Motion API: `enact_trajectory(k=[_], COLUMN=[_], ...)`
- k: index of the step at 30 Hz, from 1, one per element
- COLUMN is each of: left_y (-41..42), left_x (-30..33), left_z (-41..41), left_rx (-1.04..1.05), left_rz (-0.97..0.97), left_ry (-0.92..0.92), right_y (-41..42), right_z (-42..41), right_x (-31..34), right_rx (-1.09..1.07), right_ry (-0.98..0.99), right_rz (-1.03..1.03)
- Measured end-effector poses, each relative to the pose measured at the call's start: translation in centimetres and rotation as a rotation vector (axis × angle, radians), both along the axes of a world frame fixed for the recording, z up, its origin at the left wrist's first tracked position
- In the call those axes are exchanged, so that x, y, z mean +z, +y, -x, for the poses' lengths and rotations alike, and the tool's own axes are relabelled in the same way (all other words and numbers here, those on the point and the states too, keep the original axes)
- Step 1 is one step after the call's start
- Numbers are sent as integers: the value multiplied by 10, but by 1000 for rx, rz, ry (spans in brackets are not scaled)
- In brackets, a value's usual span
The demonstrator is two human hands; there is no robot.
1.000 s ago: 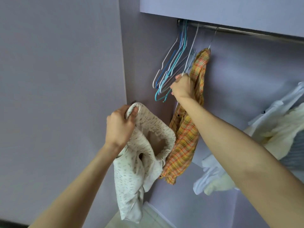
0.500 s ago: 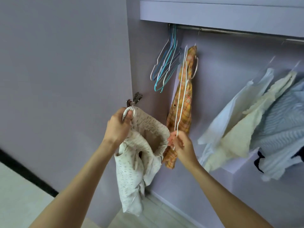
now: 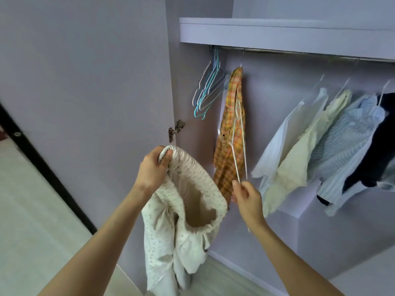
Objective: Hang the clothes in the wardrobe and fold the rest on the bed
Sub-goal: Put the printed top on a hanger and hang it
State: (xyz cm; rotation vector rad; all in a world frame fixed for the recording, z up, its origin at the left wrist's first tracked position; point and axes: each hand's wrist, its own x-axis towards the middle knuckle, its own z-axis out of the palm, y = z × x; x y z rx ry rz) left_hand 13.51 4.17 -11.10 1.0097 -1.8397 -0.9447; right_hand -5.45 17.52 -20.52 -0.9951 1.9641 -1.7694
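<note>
A cream speckled garment (image 3: 181,221) is gripped at its elastic waistband by the left hand (image 3: 152,169), fingers curled round it. At three o'clock of it, a white wire hanger (image 3: 238,146) is pinched by the right hand (image 3: 248,199), before a hung orange plaid shirt (image 3: 232,133).

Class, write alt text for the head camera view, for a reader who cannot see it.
At an open wardrobe, a person's left hand grips the elastic waistband of a cream speckled garment while the right hand holds a white wire hanger. Behind hang empty hangers, an orange plaid shirt and pale shirts on the rail.
</note>
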Motion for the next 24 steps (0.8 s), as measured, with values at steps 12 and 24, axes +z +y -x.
enact_trajectory(k=[12,24], left_y=[8,-9], left_x=[-8,-27], left_z=[8,13], left_rx=[14,134], left_rz=[-45,-188], left_ry=[-59,-42], right_y=[5,-3], right_z=[10,23], right_x=[22,52], right_rx=[-68,574], right_ry=[33,-290], right_rz=[14,-258])
